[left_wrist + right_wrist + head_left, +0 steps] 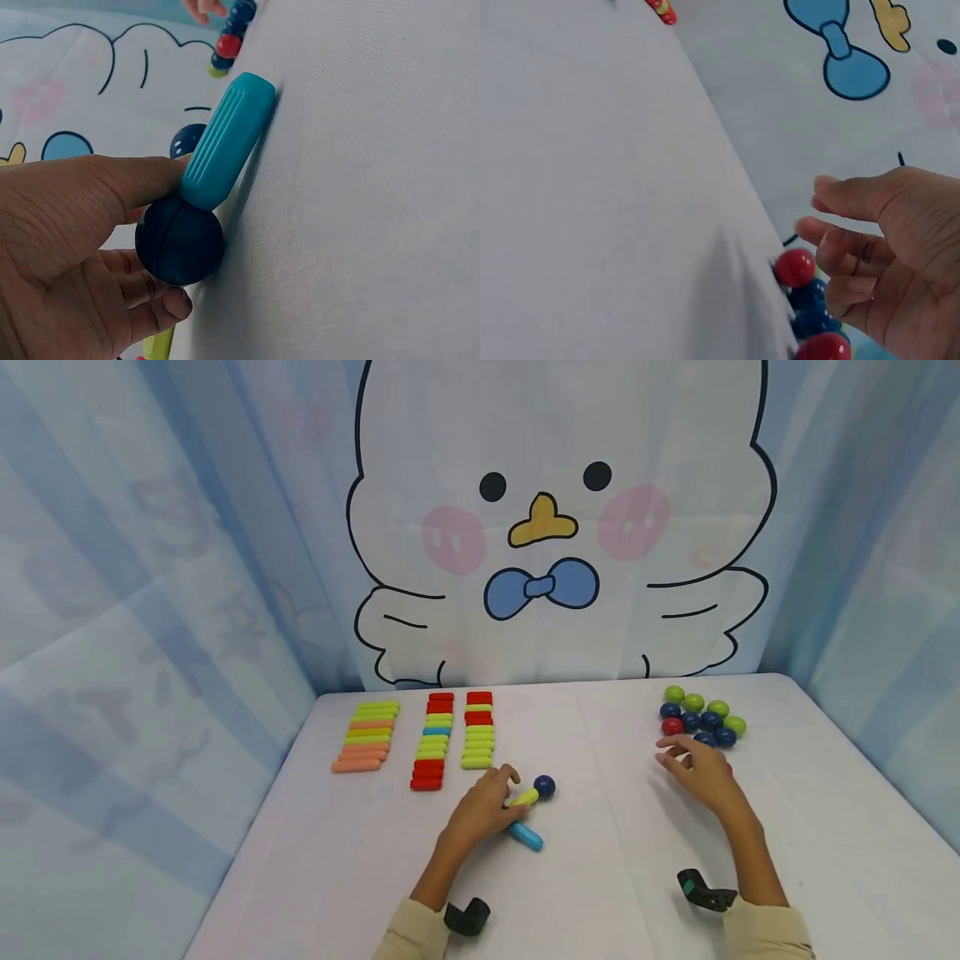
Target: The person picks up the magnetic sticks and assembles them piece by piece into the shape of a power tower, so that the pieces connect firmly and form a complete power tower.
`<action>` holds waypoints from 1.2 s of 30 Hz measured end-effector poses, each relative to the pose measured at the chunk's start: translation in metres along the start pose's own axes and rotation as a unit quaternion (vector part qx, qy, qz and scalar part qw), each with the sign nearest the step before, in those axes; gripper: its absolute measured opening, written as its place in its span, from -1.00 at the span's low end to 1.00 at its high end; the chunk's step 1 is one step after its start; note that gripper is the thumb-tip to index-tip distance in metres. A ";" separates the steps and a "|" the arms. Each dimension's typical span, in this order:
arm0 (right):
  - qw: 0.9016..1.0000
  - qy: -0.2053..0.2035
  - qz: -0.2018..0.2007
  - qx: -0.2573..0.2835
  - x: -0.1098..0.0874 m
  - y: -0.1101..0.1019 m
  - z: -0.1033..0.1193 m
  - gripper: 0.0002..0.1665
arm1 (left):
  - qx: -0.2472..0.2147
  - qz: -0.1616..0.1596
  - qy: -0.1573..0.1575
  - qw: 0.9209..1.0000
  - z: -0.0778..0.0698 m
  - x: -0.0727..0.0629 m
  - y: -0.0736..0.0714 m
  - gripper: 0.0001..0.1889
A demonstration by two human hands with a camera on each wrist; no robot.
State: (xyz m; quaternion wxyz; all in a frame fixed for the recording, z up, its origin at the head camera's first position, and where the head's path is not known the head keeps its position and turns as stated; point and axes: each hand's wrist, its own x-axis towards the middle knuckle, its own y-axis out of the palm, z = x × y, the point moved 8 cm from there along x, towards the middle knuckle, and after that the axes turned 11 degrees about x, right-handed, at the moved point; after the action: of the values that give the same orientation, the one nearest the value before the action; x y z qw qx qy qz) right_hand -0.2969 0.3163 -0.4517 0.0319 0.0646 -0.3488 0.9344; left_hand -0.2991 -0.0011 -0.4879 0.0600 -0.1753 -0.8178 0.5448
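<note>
My left hand (483, 808) grips a joined piece of balls and sticks at the table's middle. In the left wrist view, its thumb and fingers are round a navy ball (178, 241), with a ribbed blue stick (231, 142) touching that ball. Toward a second navy ball (544, 787) runs a yellow-green stick (525, 797); the head view hides the gripped ball behind the hand. Over the near side of a group of loose balls is my right hand (701, 774), its fingers loosely bent and holding nothing. A red ball (795, 268) lies close by its fingertips.
Three columns of sticks lie at the back left: orange and yellow-green (367, 737), mixed red (429, 768), and red with yellow-green (477, 735). Green balls (693, 702) and navy balls (710, 721) are grouped at the back right. A printed curtain (547, 635) stands behind the table.
</note>
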 end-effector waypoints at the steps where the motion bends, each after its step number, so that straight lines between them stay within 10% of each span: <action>1: 1.000 0.006 -0.011 -0.012 -0.002 -0.007 -0.005 -0.63 | 0.005 0.001 -0.001 1.000 0.000 0.000 0.000 -0.53; 7: 0.996 0.029 -0.048 -0.065 -0.012 -0.037 -0.026 -0.62 | 0.014 0.015 -0.001 1.000 -0.003 -0.004 -0.003 -0.42; 18: 0.986 0.137 -0.012 -0.092 -0.020 -0.042 -0.051 -0.53 | 0.060 0.091 0.106 0.988 -0.020 -0.017 0.002 -0.71; 36: 0.992 0.068 0.096 0.036 -0.008 0.008 -0.031 -0.51 | 0.054 0.055 0.056 0.995 -0.022 -0.013 0.002 -0.75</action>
State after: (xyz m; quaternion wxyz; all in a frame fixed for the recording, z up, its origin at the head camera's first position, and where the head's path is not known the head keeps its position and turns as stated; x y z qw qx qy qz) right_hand -0.2925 0.3301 -0.4811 -0.0369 -0.0316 -0.3166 0.9473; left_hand -0.2800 0.0142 -0.4791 0.0854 -0.2465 -0.7717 0.5800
